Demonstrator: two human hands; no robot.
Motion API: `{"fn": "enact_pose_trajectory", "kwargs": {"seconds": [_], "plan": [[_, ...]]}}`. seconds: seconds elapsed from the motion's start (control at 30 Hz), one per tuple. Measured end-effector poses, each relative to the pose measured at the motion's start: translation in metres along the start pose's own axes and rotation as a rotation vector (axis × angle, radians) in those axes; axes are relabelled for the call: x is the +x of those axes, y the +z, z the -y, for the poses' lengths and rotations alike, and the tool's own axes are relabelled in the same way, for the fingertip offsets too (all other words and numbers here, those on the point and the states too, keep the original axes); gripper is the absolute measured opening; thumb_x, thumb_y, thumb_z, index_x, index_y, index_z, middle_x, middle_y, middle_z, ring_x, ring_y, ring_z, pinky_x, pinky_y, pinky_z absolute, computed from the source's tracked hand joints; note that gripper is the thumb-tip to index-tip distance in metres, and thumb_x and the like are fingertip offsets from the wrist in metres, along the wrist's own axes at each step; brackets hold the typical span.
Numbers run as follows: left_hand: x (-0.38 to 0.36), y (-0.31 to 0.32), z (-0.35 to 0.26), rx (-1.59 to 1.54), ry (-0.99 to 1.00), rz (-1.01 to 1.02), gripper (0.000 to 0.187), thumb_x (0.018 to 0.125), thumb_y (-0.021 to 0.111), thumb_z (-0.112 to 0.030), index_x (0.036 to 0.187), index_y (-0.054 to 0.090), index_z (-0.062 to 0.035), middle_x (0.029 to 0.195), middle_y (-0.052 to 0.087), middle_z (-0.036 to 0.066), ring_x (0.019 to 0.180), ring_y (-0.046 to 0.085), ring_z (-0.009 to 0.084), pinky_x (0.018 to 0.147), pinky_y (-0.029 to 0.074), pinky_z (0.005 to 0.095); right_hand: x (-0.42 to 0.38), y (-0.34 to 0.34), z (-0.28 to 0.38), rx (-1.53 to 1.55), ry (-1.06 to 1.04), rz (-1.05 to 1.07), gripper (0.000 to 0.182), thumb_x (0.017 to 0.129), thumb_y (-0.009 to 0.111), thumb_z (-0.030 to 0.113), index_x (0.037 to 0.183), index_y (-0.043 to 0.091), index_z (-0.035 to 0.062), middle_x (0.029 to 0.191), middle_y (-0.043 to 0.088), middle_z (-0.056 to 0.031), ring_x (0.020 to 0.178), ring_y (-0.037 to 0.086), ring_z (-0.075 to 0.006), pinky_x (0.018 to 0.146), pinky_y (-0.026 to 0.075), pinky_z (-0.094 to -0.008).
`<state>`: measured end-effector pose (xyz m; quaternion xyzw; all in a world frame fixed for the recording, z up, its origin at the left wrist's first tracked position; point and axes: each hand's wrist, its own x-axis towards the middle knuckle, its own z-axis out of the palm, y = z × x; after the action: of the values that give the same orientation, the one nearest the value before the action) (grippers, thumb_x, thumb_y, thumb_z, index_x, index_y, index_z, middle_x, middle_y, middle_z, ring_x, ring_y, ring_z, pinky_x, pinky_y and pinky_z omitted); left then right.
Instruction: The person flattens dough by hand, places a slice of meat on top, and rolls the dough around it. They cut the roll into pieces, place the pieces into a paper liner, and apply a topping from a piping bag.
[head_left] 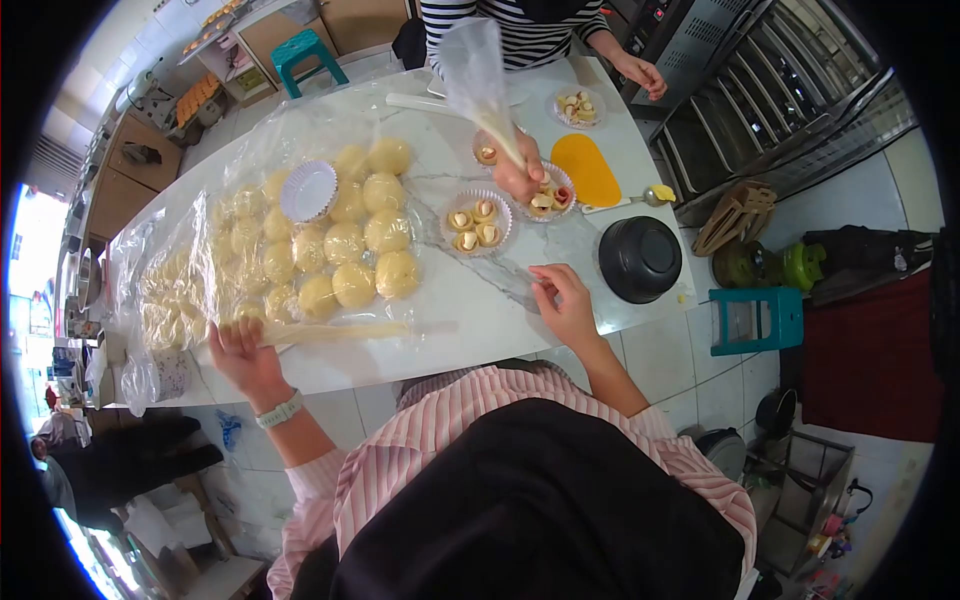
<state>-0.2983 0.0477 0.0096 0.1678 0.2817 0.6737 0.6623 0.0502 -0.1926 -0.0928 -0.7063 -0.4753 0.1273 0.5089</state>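
Note:
My left hand (248, 362), a pale watch (279, 410) at its wrist, is at the near edge of a clear plastic sheet (330, 331). Its fingers are apart and touch the plastic; a grip on it does not show. Under the sheet lie several rows of round pale dough balls (353, 285), with a white paper cup (309, 192) on top. My right hand (566, 308) hovers by the table's near edge, fingers apart, holding nothing. Beyond it stands a paper cup with filled dough pieces (476, 222); to its right is an upturned black bowl (640, 260).
Across the table (440, 345), a co-worker's hand (518, 175) squeezes a piping bag (478, 85) over another filled cup (552, 200). A yellow scraper (585, 170), a spoon (657, 195) and a further filled cup (577, 106) lie right. Racks (770, 90) and a teal stool (757, 321) stand beyond.

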Motion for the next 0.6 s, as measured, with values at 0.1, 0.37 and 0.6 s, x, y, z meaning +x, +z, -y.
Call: {"fn": "enact_pose_trajectory", "kwargs": {"seconds": [0.1,0.37,0.6], "plan": [[0.003,-0.065,0.015,0.129,0.081,-0.222,0.028,0.098,0.047,-0.026,0.075,0.046,-0.0092,0.066,0.040,0.003,0.063,0.041,0.0157,0.059,0.038,0.0291,0.000,0.001,0.001,0.007,-0.008,-0.041,0.025,0.083,0.061,-0.001,0.107,0.063,0.0039,0.093,0.060,-0.0082,0.073,0.059,-0.0146,0.062,0.047,-0.0251],[-0.028,-0.117,0.045,2.321,0.268,-0.432,0.087,0.087,0.054,-0.062,0.136,0.034,0.0075,0.136,0.038,0.028,0.128,0.036,0.0353,0.108,0.023,0.0464,0.000,0.003,-0.003,-0.001,-0.028,-0.047,0.024,0.083,0.061,-0.001,0.106,0.063,0.0035,0.089,0.061,-0.0076,0.074,0.060,-0.0157,0.062,0.047,-0.0256],[-0.011,-0.132,0.027,1.554,0.571,-0.476,0.081,0.091,0.039,-0.065,0.136,0.036,0.0023,0.141,0.028,0.023,0.131,0.027,0.0371,0.107,0.018,0.0533,-0.001,0.002,-0.004,-0.023,-0.028,-0.036,0.022,0.085,0.060,0.001,0.106,0.063,0.0038,0.089,0.061,-0.0092,0.076,0.061,-0.0190,0.064,0.049,-0.0279]]}}
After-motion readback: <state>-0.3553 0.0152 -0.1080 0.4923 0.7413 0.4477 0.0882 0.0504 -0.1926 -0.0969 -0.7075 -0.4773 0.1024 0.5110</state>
